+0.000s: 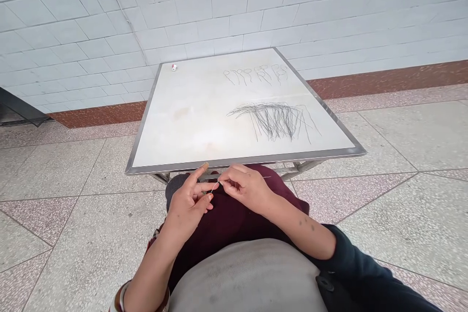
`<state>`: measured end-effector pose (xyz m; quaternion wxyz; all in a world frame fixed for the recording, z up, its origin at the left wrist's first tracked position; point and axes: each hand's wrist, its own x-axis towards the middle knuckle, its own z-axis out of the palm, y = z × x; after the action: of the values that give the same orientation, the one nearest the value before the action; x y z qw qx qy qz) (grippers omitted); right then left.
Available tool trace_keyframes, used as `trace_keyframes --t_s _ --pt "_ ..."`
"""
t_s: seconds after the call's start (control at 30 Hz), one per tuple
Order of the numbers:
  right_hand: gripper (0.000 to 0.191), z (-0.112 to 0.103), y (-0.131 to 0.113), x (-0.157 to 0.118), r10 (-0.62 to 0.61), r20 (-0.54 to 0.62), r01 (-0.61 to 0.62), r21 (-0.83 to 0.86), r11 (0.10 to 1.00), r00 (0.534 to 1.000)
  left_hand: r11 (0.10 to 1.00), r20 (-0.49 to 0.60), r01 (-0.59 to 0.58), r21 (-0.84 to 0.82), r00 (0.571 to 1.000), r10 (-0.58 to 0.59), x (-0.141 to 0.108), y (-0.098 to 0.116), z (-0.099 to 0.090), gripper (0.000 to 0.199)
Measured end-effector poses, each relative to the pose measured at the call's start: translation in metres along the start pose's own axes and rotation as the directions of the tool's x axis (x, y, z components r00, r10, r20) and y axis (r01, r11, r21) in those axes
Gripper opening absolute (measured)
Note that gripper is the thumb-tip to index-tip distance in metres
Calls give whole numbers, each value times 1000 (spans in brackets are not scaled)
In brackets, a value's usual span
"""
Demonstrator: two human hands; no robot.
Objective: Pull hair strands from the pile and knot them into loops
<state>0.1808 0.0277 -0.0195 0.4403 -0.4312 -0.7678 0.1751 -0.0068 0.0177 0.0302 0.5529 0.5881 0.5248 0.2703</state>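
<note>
Over my lap, just below the table's front edge, my hands work close together on one thin wire (214, 187). My left hand (187, 207) pinches it near the thumb tip, with the index finger stretched out toward the table edge. The fingertips of my right hand (250, 189) are closed on the wire beside it, and a thin straight end sticks out to the right past that hand. A short bent stretch shows between the hands; the rest is hidden by fingers. On the table lie a loose heap of dark thin wires (276, 119) and, farther back, a row of several looped wires (256, 75).
The white table (175, 134) has a grey metal rim and stands near a white tiled wall (226, 5). A small red and white object (174, 67) sits at its far left corner. Speckled tile floor (109, 234) surrounds me.
</note>
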Motion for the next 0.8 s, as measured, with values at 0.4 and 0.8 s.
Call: trace_keyframes --t_s 0.4,0.8 --pt "12 17 -9 -4 227 -155 -226 29 974 961 983 -39 -112 146 992 119 2 -2 8 59" --pt "27 16 1 -2 514 398 -609 711 352 760 987 -34 -102 128 994 107 21 -9 -9 58"
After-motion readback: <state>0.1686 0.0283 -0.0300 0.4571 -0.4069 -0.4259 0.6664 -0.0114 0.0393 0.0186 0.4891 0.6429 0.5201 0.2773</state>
